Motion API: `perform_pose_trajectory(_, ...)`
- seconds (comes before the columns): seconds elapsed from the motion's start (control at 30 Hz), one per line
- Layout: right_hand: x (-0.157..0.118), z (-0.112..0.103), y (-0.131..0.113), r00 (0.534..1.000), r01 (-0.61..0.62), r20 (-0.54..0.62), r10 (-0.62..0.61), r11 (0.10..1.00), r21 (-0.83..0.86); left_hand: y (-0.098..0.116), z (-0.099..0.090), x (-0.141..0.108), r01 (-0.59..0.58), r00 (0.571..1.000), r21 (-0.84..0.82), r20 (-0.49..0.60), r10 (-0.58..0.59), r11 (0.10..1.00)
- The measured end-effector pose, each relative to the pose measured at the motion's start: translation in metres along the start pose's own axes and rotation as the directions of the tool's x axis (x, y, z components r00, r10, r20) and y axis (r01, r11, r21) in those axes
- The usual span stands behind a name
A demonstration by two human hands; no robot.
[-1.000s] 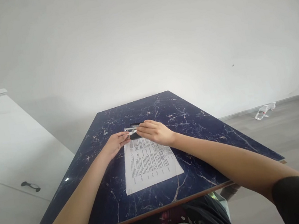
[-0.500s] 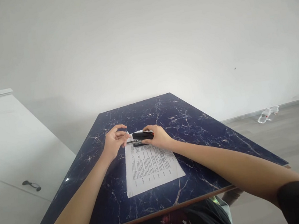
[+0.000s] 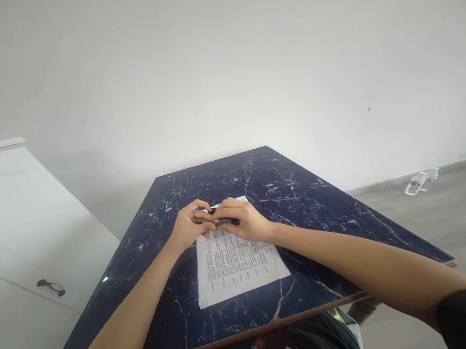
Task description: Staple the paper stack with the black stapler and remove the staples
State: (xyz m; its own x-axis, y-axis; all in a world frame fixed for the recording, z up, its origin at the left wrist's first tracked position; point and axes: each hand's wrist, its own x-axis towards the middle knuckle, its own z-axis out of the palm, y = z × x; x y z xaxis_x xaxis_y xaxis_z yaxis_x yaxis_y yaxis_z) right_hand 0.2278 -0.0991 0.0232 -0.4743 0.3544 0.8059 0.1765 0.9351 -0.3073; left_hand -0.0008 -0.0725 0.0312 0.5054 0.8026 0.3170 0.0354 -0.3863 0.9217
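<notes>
A black stapler (image 3: 231, 221) lies over the top of a stack of printed sheets (image 3: 241, 268), mostly covered by my fingers. My right hand (image 3: 246, 222) is wrapped round it from the right, thumb on the near side. At its left end, my left hand (image 3: 190, 226) is closed with curled fingers and thumb against the stapler, the fingertips of both hands meeting. Whether anything small sits between the left fingers is hidden. A tiny pale piece (image 3: 168, 209) rests on the table beyond my left hand.
The sheets lie on a dark blue marbled table (image 3: 310, 227) whose far side is close to a white wall (image 3: 218, 72). A white cabinet (image 3: 15, 228) stands at the left. On the floor at the right lie clear plastic bottles (image 3: 415, 183).
My left hand has moved right onto the stapler's end from beside it. My right hand has slid left along the stapler, so less of it shows. The pale piece on the table now shows.
</notes>
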Motion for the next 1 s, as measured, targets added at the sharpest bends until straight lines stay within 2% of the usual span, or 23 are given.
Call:
perform_pose_trajectory(0.07,0.002,-0.005,-0.001,0.999,-0.033,-0.036,0.032,0.999,-0.004,0.001,-0.005,0.001,-0.032,0.998,0.036,-0.053,0.034,0.999)
perform_pose_trajectory(0.13,0.003,-0.01,-0.002,0.993,-0.087,-0.078,0.085,0.996,-0.02,0.001,-0.014,0.002,-0.052,0.985,0.116,-0.161,0.07,0.992)
perform_pose_trajectory(0.23,0.005,-0.02,0.004,0.976,-0.165,-0.151,0.155,0.985,-0.057,-0.008,-0.04,0.002,0.036,0.912,0.339,-0.395,0.108,0.94)
perform_pose_trajectory(0.3,0.004,-0.028,0.015,0.958,-0.231,-0.197,0.208,0.968,-0.101,-0.02,-0.065,0.002,0.191,0.85,0.563,-0.504,0.151,0.804)
perform_pose_trajectory(0.37,0.002,-0.038,0.032,0.938,-0.311,-0.218,0.271,0.934,-0.176,-0.036,-0.091,0.0,0.34,0.849,0.761,-0.501,0.167,0.553)
perform_pose_trajectory(0.43,-0.003,-0.053,0.052,0.918,-0.391,-0.192,0.347,0.872,-0.293,-0.052,-0.113,-0.001,0.434,0.862,0.825,-0.497,0.101,0.362)
perform_pose_trajectory(0.5,-0.01,-0.071,0.075,0.875,-0.471,-0.133,0.465,0.755,-0.456,-0.066,-0.126,-0.002,0.513,0.853,0.816,-0.52,-0.049,0.267)
perform_pose_trajectory(0.57,-0.02,-0.091,0.095,0.792,-0.529,-0.099,0.603,0.595,-0.605,-0.074,-0.131,-0.002,0.542,0.84,0.807,-0.51,-0.185,0.233)
perform_pose_trajectory(0.6,-0.026,-0.101,0.104,0.756,-0.549,-0.105,0.646,0.538,-0.64,-0.076,-0.131,-0.002,0.535,0.842,0.814,-0.494,-0.216,0.226)
perform_pose_trajectory(0.67,-0.037,-0.117,0.118,0.709,-0.58,-0.137,0.692,0.462,-0.671,-0.075,-0.128,-0.002,0.495,0.866,0.842,-0.46,-0.195,0.213)
perform_pose_trajectory(0.8,-0.05,-0.132,0.134,0.685,-0.61,-0.209,0.698,0.392,-0.689,-0.064,-0.121,0.0,0.425,0.905,0.884,-0.414,-0.099,0.196)
perform_pose_trajectory(1.0,-0.056,-0.126,0.144,0.657,-0.606,-0.179,0.732,0.372,-0.703,-0.057,-0.116,0.003,0.354,0.935,0.909,-0.353,-0.044,0.22)
